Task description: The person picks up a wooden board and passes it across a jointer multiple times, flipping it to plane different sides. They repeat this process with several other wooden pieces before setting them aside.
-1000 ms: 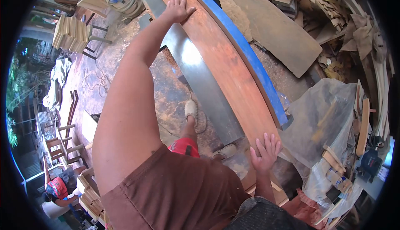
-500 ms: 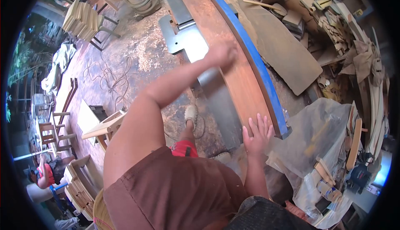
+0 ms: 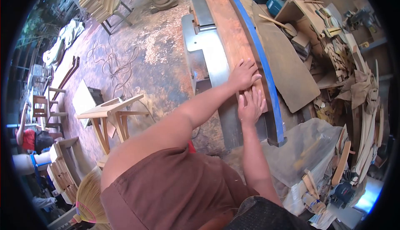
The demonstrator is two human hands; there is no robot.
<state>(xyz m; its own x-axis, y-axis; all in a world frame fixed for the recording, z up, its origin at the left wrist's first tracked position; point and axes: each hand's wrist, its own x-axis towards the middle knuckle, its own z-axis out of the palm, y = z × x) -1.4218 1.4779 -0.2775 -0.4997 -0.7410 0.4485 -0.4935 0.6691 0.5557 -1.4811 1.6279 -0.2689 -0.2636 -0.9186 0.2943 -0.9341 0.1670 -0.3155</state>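
A long reddish-brown wooden board (image 3: 233, 34) lies on the metal bed of a jointer (image 3: 214, 55), alongside its blue-edged fence (image 3: 260, 49). My left hand (image 3: 243, 76) rests palm down on the board, fingers spread a little. Just behind it, my right hand (image 3: 251, 107) presses on the board's near end, fingers stretched out. The two hands nearly touch. Neither is wrapped around the wood. The underside of the board is hidden.
Wood shavings (image 3: 156, 47) and a loose cord (image 3: 112, 61) lie on the floor to the left. A wooden stool (image 3: 112, 109) stands nearby. On the right are a large panel (image 3: 287, 72), plastic sheeting (image 3: 304, 146) and offcuts. Another person (image 3: 31, 138) is at far left.
The board has slid forward along the jointer, and my right hand has moved forward with it. My left hand, closed and blurred before, now lies flat on the wood. The view has shifted.
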